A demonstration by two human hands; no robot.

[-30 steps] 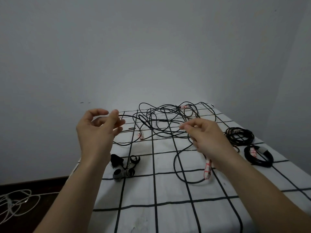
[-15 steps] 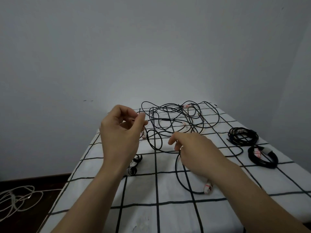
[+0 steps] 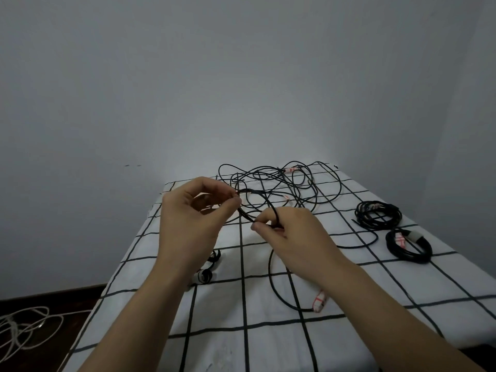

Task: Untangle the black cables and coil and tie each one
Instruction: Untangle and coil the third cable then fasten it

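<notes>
Now both hands are raised above a white sheet printed with a black grid. The left hand has its fingers curled, and thumb and fingertips pinch a thin black cable. The right hand pinches the same cable a little further along, just beside the left fingertips, so a short rounded arc of smooth, round cord bridges the two hands. From under the right hand the cord drops in a long, limp loop onto the sheet and ends below the right wrist in a white tag with red marks.

Beyond both hands lies the tangle of black cables, slack loops crossing one another, with a few small white-and-red tags among them. Well out to the right of the right hand sit two round bundles: a loose coil and, nearer, a tidier coil bound with a grey band and carrying a tag.

Under the left wrist rest small rolled straps, black and pale grey. Far to the left, below the sheet's edge, pale cords sprawl on a dark floor.
</notes>
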